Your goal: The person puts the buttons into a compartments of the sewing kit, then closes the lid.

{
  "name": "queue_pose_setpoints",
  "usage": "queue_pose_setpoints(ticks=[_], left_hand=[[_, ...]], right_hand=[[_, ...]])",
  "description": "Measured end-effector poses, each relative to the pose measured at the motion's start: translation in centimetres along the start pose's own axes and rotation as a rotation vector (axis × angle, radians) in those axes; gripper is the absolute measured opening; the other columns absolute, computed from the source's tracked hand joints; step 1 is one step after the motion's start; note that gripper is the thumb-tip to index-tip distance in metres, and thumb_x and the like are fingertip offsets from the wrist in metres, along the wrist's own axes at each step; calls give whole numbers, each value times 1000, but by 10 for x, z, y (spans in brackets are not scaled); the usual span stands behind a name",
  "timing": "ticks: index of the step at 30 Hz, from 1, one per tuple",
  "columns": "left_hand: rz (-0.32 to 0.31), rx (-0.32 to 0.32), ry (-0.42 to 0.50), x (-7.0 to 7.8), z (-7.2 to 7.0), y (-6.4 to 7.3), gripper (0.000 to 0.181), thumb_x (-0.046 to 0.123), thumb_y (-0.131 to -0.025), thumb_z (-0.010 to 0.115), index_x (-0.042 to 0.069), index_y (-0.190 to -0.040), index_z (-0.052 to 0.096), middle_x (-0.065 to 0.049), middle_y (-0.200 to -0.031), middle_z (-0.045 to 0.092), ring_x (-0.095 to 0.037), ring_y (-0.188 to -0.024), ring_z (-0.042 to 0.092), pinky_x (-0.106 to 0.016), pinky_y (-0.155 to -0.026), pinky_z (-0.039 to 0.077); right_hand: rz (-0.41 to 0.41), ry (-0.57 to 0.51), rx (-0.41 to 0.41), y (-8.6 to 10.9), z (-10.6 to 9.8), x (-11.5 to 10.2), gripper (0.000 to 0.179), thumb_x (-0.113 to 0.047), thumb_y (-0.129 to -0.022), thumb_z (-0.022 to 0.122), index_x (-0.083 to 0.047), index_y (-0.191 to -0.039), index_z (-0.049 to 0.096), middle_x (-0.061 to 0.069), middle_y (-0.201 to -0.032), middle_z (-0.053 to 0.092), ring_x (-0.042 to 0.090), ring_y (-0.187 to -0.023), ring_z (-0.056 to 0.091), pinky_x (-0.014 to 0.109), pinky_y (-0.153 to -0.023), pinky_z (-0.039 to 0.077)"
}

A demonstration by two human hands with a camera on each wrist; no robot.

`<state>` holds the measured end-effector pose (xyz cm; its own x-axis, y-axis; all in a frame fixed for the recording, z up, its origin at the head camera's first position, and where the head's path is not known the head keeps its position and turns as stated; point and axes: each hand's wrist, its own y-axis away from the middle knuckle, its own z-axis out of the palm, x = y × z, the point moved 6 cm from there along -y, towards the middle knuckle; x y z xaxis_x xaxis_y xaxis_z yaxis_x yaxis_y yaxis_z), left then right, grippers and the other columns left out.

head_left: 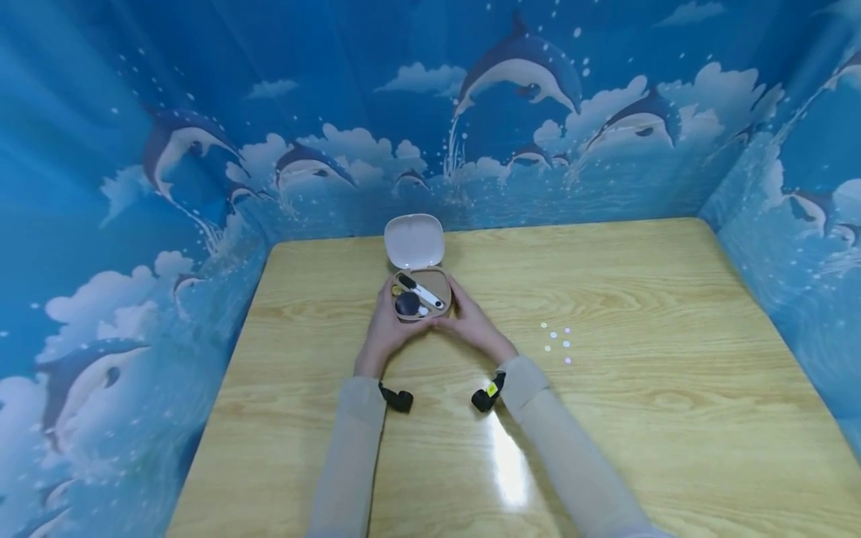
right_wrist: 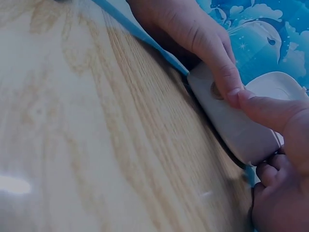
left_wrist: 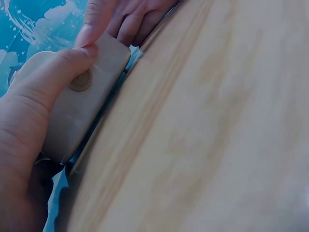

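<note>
A small pale case (head_left: pixel 439 281) stands near the table's far edge, its white lid (head_left: pixel 414 243) raised at the back. Inside lie a white-handled tool with a dark end (head_left: pixel 427 293), a dark round piece (head_left: pixel 406 304) and a small gold-coloured piece (head_left: pixel 396 290). My left hand (head_left: pixel 389 329) grips the case from the left, and my right hand (head_left: pixel 474 326) grips it from the right. Both thumbs meet at the case front (left_wrist: pixel 72 118), beside a round brown badge (left_wrist: pixel 81 81), as the left wrist view shows. The right wrist view shows the same front wall (right_wrist: pixel 227 128).
Several small pale round pieces (head_left: pixel 554 335) lie on the wooden table (head_left: pixel 659 403) to the right of the hands. A blue dolphin-print curtain (head_left: pixel 377 134) hangs behind and along both sides. Black wrist straps (head_left: pixel 398 400) sit at both cuffs.
</note>
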<state>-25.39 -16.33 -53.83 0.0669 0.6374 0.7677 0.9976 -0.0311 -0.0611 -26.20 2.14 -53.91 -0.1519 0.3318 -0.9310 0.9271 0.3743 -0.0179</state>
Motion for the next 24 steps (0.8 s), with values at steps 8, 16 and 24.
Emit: queue_pose_setpoints(ticks=[8, 16, 24], left_hand=[[-1, -4, 9, 7, 3, 13, 132, 64, -62, 86, 8, -158, 14, -18, -158, 28, -35, -143, 31, -51, -116, 30], [-22, -24, 7, 9, 10, 28, 131, 61, -63, 87, 10, -159, 12, -18, -159, 27, -35, -143, 31, -52, -116, 29], [-4, -27, 27, 18, 19, 47, 132, 67, -61, 85, 13, -159, 14, -16, -158, 29, -36, -142, 33, -52, -115, 30]], right_hand=[[-1, -10, -24, 15, -1, -1, 105, -31, -84, 80, -15, -161, 10, 4, -165, 11, 23, -150, 13, 41, -122, 12], [15, -16, -22, 35, -1, 1, 108, -41, -83, 79, -16, -161, 8, 3, -165, 11, 23, -150, 12, 45, -122, 12], [-7, -40, -31, 63, -6, -2, 104, -40, -86, 76, -17, -161, 8, 6, -165, 10, 25, -150, 13, 45, -122, 13]])
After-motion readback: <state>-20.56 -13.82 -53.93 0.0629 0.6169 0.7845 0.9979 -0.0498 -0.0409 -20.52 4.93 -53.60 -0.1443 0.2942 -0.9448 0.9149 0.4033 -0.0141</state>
